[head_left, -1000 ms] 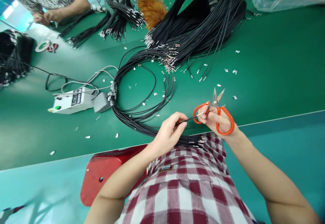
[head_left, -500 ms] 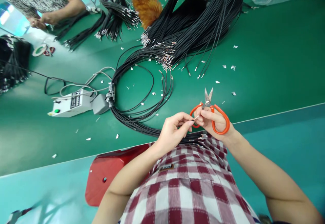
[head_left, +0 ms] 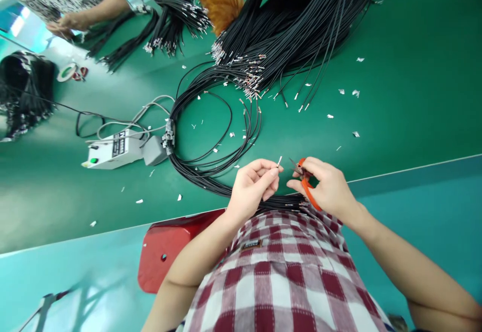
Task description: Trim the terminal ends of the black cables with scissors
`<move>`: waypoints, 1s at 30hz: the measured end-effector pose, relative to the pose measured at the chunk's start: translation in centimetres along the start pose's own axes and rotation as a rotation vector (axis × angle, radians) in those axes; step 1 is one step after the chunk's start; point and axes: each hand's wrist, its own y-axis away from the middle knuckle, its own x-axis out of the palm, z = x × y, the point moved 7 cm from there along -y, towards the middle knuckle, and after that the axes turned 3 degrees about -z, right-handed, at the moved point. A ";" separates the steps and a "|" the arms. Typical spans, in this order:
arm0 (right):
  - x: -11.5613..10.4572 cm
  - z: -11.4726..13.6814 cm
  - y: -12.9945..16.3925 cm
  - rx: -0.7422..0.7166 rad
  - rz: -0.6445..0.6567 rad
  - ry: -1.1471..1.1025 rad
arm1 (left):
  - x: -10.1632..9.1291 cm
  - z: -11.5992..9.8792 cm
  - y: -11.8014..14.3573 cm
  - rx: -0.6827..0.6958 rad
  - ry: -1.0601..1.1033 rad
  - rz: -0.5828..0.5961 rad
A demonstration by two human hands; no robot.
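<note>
My left hand [head_left: 253, 185] pinches the end of a thin black wire, and its small metal terminal [head_left: 279, 161] sticks up past my fingertips. My right hand [head_left: 327, 186] grips orange-handled scissors [head_left: 306, 185]; the hand covers most of them and the blade tips point left toward the terminal. The two hands sit close together over the near edge of the green table [head_left: 406, 116]. A bundle of black wires [head_left: 211, 166] loops on the table and runs under my hands to my lap.
A large pile of black wires with metal terminals [head_left: 286, 35] lies at the back. A white control box [head_left: 113, 150] with cables sits to the left. Small metal scraps dot the table. Another person's hands [head_left: 66, 23] work at the far left. A red stool [head_left: 169, 246] stands below.
My right hand has turned over, so the scissors that stood upright with blades up are now mostly hidden under it. My left hand has lifted the wire end, terminal pointing up.
</note>
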 end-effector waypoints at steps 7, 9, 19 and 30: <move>-1.1 0.5 -0.4 0.000 -0.094 0.034 | -0.1 0.1 0.1 -0.022 0.043 -0.010; -0.1 0.1 -0.8 0.161 0.022 -0.315 | 0.0 0.0 0.2 -0.016 0.020 -0.009; 2.5 1.5 -1.6 0.321 0.113 -1.067 | 0.6 -0.5 0.9 0.088 -0.147 -0.077; 3.6 -0.2 0.3 0.263 -0.082 -1.004 | 0.4 -0.7 1.1 0.132 -0.171 -0.120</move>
